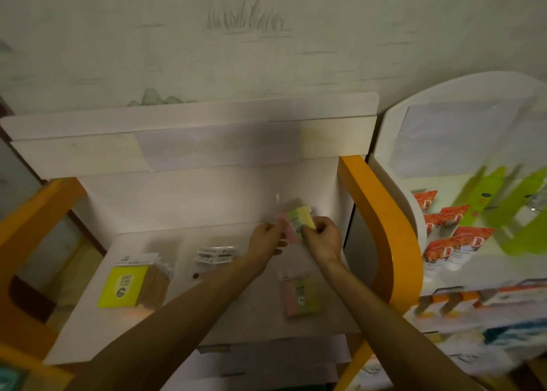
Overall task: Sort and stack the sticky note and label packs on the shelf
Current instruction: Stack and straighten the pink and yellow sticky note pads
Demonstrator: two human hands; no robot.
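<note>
Both hands holding up one pack of sticky notes (296, 223) over the back right part of the white shelf (236, 325), the pack being pink on one side and yellow-green on the other, with a dark printed number too blurry to read for sure. Left hand (265, 242) pinching the pink edge, fingers curled in around it; right hand (322, 239) gripping the yellow-green edge, thumb and fingertips clamped on the wrapper. So both hands closed on that same pack, tilted a bit and lifted clear of the shelf board. Just below the grip, toward the camera, lying flat on the shelf: a second pink and yellow-green pack (302, 297), looking like the same kind, untouched. Left of the grip, well apart: a small pile of white label packs (216, 254) with dark print, sitting near the middle of the shelf. Further left again, at the far end from the hands: a bright yellow pack (122, 290) marked 2207, leaning against a row of similar packs (155, 284) standing behind it. Right of the grip, past the orange side panel (384, 213), a neighbouring display with orange-and-white tubes (444, 251) and green boxes (485, 195), all quite blurred. Patterned wallpaper (236, 35) rising behind everything.
</note>
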